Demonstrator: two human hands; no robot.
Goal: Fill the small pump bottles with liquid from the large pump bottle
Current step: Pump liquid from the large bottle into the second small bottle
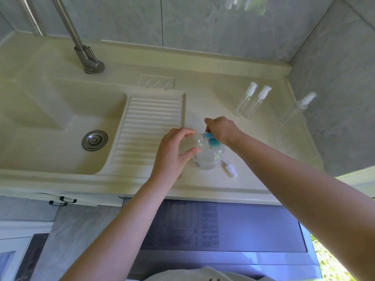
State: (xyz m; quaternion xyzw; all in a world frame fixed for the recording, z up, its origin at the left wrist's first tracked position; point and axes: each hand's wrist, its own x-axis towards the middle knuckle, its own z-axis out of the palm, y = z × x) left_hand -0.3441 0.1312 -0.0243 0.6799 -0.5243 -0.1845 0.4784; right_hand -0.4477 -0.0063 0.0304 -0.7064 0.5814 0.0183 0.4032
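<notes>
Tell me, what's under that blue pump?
Under the blue pump stands the large clear bottle, with clear liquid inside. The right hand covers the pump's top, so that part is hidden.

Bright daylight floods the cream countertop (203, 82) from the right, washing its far right side nearly white and throwing soft arm shadows leftward across the ribbed drainboard (150, 126). Glare bleaches the clear small bottles (253, 102) near the corner until their outlines almost dissolve, and a bluish sheen lies on the dark appliance top (223, 230) below the counter edge. The wide-angle lens bows the counter edge and splays the wall tiles (203, 23) toward the corners, where detail softens, and the whole frame carries a mild haze with a faint green cast.
</notes>
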